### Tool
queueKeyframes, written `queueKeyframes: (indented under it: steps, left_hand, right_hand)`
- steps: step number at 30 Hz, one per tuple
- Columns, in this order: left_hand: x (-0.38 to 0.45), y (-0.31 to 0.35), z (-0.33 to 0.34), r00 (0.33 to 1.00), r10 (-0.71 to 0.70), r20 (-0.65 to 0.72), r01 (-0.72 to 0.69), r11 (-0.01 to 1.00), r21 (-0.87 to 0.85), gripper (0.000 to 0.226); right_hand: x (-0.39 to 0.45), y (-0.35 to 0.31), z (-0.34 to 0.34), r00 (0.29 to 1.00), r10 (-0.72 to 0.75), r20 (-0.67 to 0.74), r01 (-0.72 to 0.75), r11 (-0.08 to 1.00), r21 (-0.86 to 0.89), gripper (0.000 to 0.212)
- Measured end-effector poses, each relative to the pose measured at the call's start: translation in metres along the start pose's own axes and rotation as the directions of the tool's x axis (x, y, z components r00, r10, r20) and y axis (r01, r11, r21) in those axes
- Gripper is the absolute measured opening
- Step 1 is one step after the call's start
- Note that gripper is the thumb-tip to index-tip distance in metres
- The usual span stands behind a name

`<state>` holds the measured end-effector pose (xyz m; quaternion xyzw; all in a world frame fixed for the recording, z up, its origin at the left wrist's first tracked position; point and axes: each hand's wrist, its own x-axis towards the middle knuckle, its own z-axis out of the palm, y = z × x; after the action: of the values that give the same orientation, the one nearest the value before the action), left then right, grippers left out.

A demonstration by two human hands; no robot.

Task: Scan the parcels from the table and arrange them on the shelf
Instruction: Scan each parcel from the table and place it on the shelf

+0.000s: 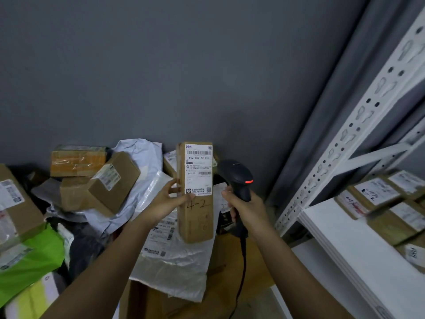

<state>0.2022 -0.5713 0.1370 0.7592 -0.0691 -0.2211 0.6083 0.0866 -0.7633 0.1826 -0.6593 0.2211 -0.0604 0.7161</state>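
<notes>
Grey wall (161, 65) fills the upper view, with a heap of parcels below it from nine o'clock round to six. Near the centre, the left hand (169, 200) holds a long narrow cardboard parcel (197, 192) upright above the heap, thumb across its front and fingers curled round its left edge. Its brown face carries a white shipping label (199, 169) with barcodes on the upper half, and "4-2" is handwritten in dark ink just below the label. Just beside it, toward three o'clock, the right hand (246, 209) grips the handle of a black barcode scanner (236, 178), fingers wrapped fully round; a red light glows on the scanner's head and its cable hangs down toward six o'clock. Among the heap lie a brown box (112, 180) at nine o'clock, white poly mailers (174, 256) under the held parcel, and a green bag (32, 261) at eight o'clock. At three to four o'clock stands a white metal shelf (345, 245) bearing labelled cardboard parcels (386, 203).
</notes>
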Motion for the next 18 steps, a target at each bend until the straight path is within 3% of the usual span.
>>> queueKeyframes:
  steps: [4,11,13,15,18]
  left_hand:
    - [-0.015,0.020,0.041,0.956,-0.080,0.282,0.059,0.995,0.080,0.083]
    - [-0.035,0.041,0.179,0.835,-0.140,0.532,0.052,0.983,0.177,0.051]
    - [-0.041,0.046,0.221,0.802,-0.159,0.575,0.077,0.984,0.163,0.044]
    - [-0.042,0.046,0.262,0.775,-0.165,0.610,0.089,0.984,0.153,0.053]
    - [-0.039,0.044,0.320,0.737,-0.193,0.648,0.139,0.981,0.134,0.057]
  right_hand:
    - [-0.012,0.018,-0.039,0.973,0.040,-0.227,-0.008,0.990,0.141,0.020]
    - [-0.074,0.054,-0.137,0.885,0.112,-0.453,0.009,0.966,0.257,0.040]
    - [-0.095,0.061,-0.166,0.834,0.126,-0.536,0.029,0.962,0.271,0.045]
    - [-0.116,0.067,-0.193,0.763,0.149,-0.629,0.031,0.964,0.265,0.056]
    - [-0.145,0.074,-0.234,0.636,0.177,-0.752,0.017,0.970,0.243,0.042]
